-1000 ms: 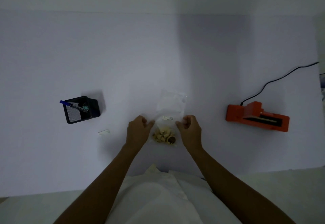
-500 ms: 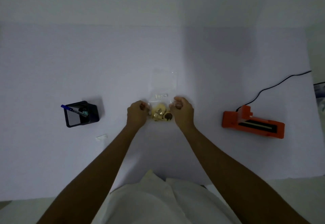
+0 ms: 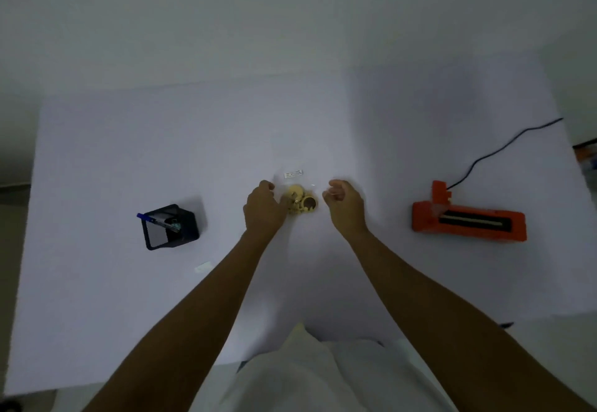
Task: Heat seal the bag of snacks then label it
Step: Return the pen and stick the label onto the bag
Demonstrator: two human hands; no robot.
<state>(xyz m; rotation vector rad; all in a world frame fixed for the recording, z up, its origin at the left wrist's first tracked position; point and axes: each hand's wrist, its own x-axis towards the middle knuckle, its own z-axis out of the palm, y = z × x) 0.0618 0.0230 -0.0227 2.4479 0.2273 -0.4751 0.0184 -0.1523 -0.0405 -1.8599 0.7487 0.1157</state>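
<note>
A clear plastic bag of snacks (image 3: 302, 202) lies at the middle of the white table (image 3: 129, 153), with yellowish snacks and one brown piece bunched at its near end. A small white label (image 3: 293, 173) sits on the bag just beyond the snacks. My left hand (image 3: 263, 208) grips the bag's left edge, its fingers against the snacks. My right hand (image 3: 344, 205) is curled on the bag's right edge, with a glint of plastic between thumb and fingers. The bag's far end is almost invisible against the table.
An orange heat sealer (image 3: 468, 221) lies to the right, its black cord (image 3: 504, 146) running to the far right edge. A black mesh pen holder (image 3: 169, 227) with a blue pen (image 3: 155, 219) stands on the left. A small white paper scrap (image 3: 203, 267) lies near it.
Both hands have slid farther out over the table with the bag, away from my body. The arms are more stretched. The sealer and pen holder have stayed in place.
</note>
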